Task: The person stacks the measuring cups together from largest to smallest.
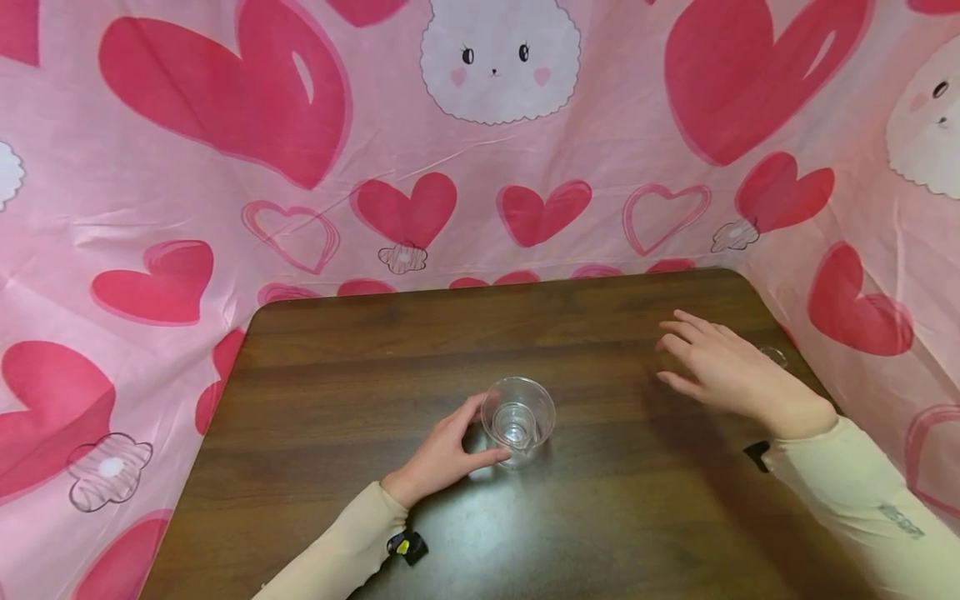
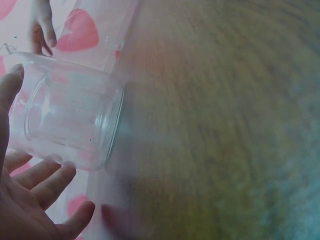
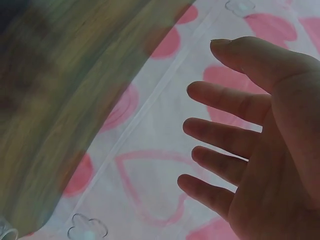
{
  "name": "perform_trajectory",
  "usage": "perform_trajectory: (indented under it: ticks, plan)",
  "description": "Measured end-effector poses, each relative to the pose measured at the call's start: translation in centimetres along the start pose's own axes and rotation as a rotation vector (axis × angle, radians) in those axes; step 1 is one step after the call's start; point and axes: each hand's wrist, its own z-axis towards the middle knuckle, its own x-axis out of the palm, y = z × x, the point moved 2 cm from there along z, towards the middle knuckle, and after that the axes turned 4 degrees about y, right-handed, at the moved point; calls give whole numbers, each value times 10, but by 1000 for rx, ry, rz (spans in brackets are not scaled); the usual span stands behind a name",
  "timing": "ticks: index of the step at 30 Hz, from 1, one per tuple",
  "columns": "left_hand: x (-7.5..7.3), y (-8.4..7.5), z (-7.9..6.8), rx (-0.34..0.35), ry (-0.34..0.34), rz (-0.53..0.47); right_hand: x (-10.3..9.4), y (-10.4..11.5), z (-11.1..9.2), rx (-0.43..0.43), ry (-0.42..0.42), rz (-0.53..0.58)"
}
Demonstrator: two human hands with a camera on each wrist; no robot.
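Observation:
A clear glass beaker [image 1: 534,450] with a small pouring lip stands upright on the brown wooden table. Smaller round clear outlines show inside it from above. My left hand [image 1: 442,454] holds it from the left side, thumb at the near wall and fingers curved round the far wall. In the left wrist view the beaker [image 2: 70,115] lies between the thumb and the fingertips, its base by the tabletop. Over the right part of the table my right hand [image 1: 720,367] hovers with relaxed, spread fingers and holds nothing; its palm [image 3: 280,165] is bare in the right wrist view.
Another clear glass item [image 1: 774,357] stands near the table's right edge, partly hidden behind my right hand. Pink cloth [image 1: 420,150] printed with hearts hangs behind and beside the wooden table [image 1: 360,350]. A black strap [image 1: 407,546] sits at my left wrist.

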Motion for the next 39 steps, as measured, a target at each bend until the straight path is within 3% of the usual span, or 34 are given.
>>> perform_trajectory:
  ticks: [13, 29, 39]
  plan:
    - [0, 1, 0, -2, -3, -7, 11, -33, -17, 51, 5, 60]
    - [1, 2, 0, -1, -4, -14, 27, -71, -36, 80, -25, 27]
    - [0, 2, -1, 18, -1, -1, 41, -99, -50, -5, -146, 20]
